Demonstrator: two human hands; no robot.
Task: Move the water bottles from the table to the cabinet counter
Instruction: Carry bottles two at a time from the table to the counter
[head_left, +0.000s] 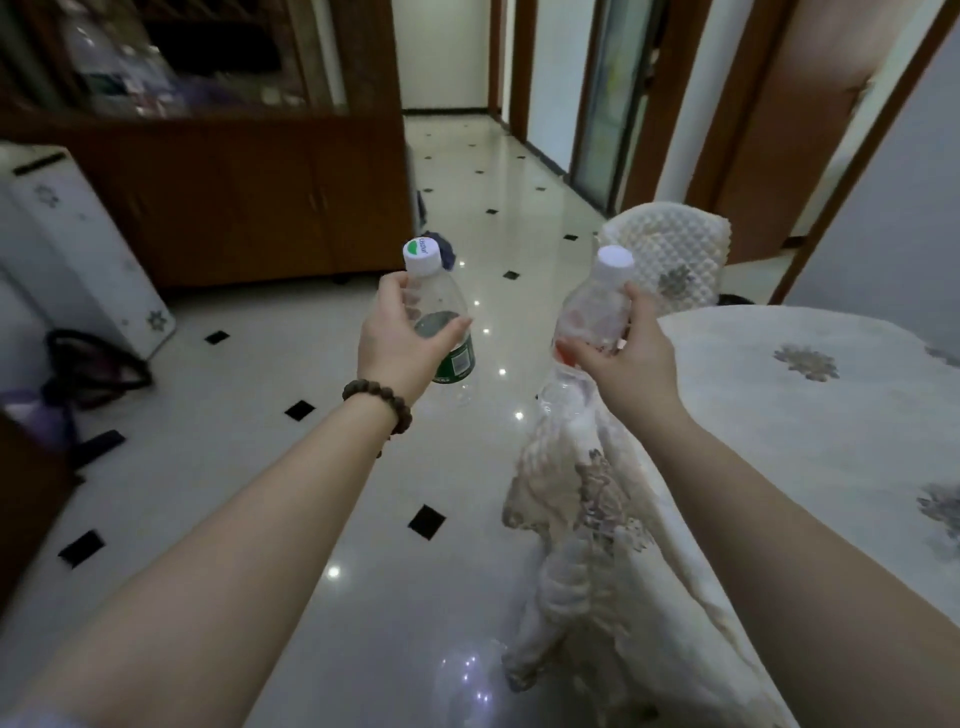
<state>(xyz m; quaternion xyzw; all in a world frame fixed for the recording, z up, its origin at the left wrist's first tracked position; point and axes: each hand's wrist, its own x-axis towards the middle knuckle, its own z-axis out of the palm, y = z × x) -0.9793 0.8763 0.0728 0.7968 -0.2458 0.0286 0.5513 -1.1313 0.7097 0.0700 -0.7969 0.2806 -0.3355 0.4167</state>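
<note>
Bottles are both in the air, one per hand, so a single trip can carry the pair. Far beyond the left hand (400, 332) stands the wooden cabinet (249, 208), the likely goal. That hand wraps its fingers and thumb around the shoulder of the green-label bottle (441, 322), held upright by the upper part. The right hand (618, 353) grips the red-label bottle (592, 312) just below its cap, tilted slightly. To the right of that hand lies the cloth-covered tabletop (805, 415), with a chair (670, 254) beyond it.
</note>
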